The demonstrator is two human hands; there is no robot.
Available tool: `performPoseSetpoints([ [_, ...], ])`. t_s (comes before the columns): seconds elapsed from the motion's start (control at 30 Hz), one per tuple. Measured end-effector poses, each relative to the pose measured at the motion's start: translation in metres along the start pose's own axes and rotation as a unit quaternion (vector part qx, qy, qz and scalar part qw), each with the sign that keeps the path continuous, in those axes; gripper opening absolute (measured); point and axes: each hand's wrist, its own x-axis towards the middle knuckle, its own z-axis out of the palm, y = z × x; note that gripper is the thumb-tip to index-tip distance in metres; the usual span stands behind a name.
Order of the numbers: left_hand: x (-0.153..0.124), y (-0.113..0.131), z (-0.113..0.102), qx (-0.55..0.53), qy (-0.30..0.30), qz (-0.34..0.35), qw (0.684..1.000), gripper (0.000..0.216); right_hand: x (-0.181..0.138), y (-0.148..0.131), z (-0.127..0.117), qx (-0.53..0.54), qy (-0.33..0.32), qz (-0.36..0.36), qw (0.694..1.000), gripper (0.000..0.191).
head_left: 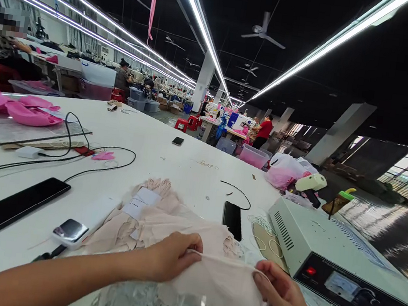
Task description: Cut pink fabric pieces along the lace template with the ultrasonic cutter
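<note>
My left hand (pixel 171 255) is closed, pinching the top edge of a pale pink fabric piece (pixel 220 285) near the table's front edge. My right hand (pixel 279 291) is closed on the same piece at its right side, with a thin elastic strap stretched between the two hands. Behind them lies a heap of pale pink fabric pieces (pixel 158 217) with a white paper label (pixel 141 201) on top. A clear plastic sheet lies under the held piece.
A grey electric box (pixel 329 255) with a red light and dial stands at right. A black phone (pixel 232 220), a long black tablet (pixel 9 206), a small device (pixel 70 231), cables and pink moulded cups (pixel 18 107) lie on the white table (pixel 145 145). Other workers sit far behind.
</note>
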Motion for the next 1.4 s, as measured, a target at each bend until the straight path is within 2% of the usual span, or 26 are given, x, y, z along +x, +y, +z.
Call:
performPoseSetpoints([
  [0.1,0.019,-0.02,-0.02,0.021,0.042,-0.03,0.998,0.018,0.05,-0.014,0.018,-0.014,-0.006,-0.03,0.999,0.043],
  [0.23,0.04,-0.045,-0.025,0.064,0.049,-0.069,0.994,0.014,0.103,0.003,0.028,-0.092,0.014,-0.018,0.996,0.027],
  [0.3,0.047,-0.053,-0.024,0.078,0.045,-0.07,0.993,0.015,0.116,0.019,0.015,-0.132,0.049,-0.002,0.99,0.031],
  [0.4,0.063,-0.058,-0.026,0.08,0.03,-0.055,0.995,0.017,0.121,0.039,-0.02,-0.176,0.093,0.043,0.979,0.035],
  [0.5,0.087,-0.057,-0.031,0.07,-0.025,-0.053,0.996,0.027,0.122,0.051,-0.047,-0.209,0.1,0.082,0.969,0.034],
  [0.57,0.103,-0.054,-0.033,0.061,-0.08,-0.067,0.993,0.03,0.122,0.053,-0.05,-0.22,0.098,0.098,0.966,0.034],
  [0.7,0.124,-0.048,-0.03,0.043,-0.18,-0.097,0.978,0.03,0.108,0.054,-0.025,-0.195,0.042,0.127,0.972,0.031],
  [0.8,0.132,-0.049,-0.029,0.032,-0.231,-0.11,0.966,0.03,0.068,0.058,0.001,-0.133,-0.062,0.162,0.976,0.027],
  [0.9,0.141,-0.052,-0.031,0.019,-0.264,-0.123,0.956,0.031,0.02,0.063,0.021,-0.041,-0.14,0.204,0.968,0.042],
  [1.0,0.149,-0.051,-0.031,0.005,-0.291,-0.136,0.947,0.03,-0.011,0.067,0.036,0.065,-0.138,0.243,0.958,0.034],
  [1.07,0.153,-0.047,-0.029,0.001,-0.301,-0.144,0.943,0.03,-0.017,0.068,0.044,0.131,-0.113,0.26,0.95,0.04],
  [1.13,0.152,-0.041,-0.026,-0.002,-0.304,-0.152,0.941,0.029,-0.016,0.066,0.051,0.191,-0.095,0.272,0.938,0.047],
  [1.23,0.145,-0.032,-0.023,-0.011,-0.295,-0.157,0.942,0.03,-0.01,0.064,0.061,0.258,-0.097,0.274,0.921,0.046],
  [1.4,0.132,-0.023,-0.017,-0.053,-0.264,-0.151,0.951,0.04,-0.003,0.07,0.071,0.301,-0.099,0.259,0.913,0.05],
])
